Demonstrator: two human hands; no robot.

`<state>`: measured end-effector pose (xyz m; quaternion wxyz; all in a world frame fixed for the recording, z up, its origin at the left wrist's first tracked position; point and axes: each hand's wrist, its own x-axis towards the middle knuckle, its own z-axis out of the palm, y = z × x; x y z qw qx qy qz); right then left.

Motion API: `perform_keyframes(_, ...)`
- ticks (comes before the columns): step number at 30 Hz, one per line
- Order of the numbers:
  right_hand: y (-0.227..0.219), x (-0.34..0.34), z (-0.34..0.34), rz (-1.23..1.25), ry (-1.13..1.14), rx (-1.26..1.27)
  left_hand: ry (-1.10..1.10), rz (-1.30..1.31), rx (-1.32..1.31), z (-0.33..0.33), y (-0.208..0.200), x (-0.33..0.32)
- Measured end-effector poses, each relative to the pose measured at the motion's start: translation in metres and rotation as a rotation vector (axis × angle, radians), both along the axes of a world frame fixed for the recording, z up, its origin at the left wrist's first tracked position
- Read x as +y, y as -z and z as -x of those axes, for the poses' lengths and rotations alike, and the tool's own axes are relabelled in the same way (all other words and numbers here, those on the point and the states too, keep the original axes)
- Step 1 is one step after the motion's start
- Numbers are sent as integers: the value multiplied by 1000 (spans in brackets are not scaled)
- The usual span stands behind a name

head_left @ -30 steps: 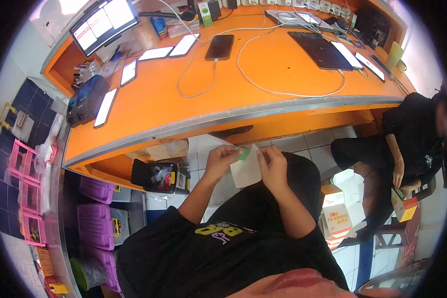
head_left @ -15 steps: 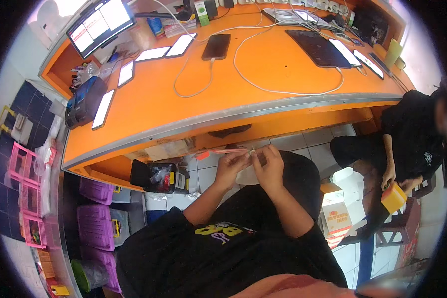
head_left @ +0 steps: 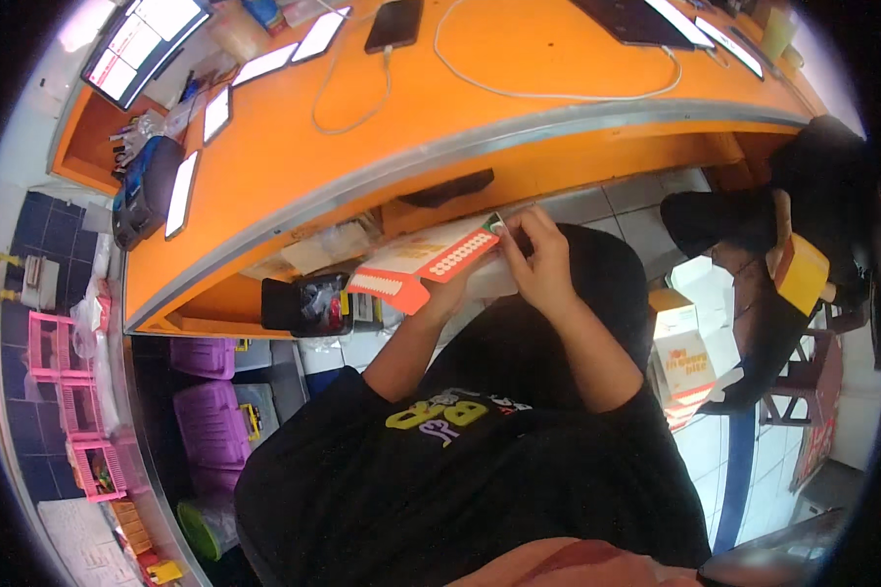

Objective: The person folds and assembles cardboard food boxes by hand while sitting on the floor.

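A partly folded cardboard food box [head_left: 426, 254], white with red-orange edges, is tilted in front of me above my lap. My left hand [head_left: 444, 299] grips it from below, its fingers mostly hidden behind the panel. At the box's right end, my right hand [head_left: 536, 256] is closed with thumb and fingers pinching its corner. A small dark green spot shows at that corner, too small to make out.
An orange counter [head_left: 519, 59] with a metal edge stands ahead, bearing phones, cables and a tablet [head_left: 622, 22]. Open white cartons [head_left: 690, 342] stand right. Beyond them, a co-worker holds a yellow box [head_left: 801, 274]. Purple crates [head_left: 208, 421] and a black bin [head_left: 299, 305] sit left.
The box, before seen nearly edge-on, has turned so its broad printed face and red-orange flaps show. The view has tipped downward. The co-worker's yellow box has moved up and right in view.
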<state>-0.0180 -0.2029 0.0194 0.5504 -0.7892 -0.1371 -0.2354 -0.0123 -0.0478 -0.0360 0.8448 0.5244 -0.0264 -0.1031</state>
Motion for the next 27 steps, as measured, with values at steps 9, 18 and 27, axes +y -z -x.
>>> perform_keyframes(9, 0, 1, 3, 360, -144, -8, -112, -23, 83, 8, -6, 3)
perform_keyframes(18, 1, 13, 18, 238, -138, 105, -209, -359, -20, -4, -13, 8)
perform_keyframes(27, -9, 0, 4, -66, 58, -35, 410, -821, -396, 14, -36, -4)
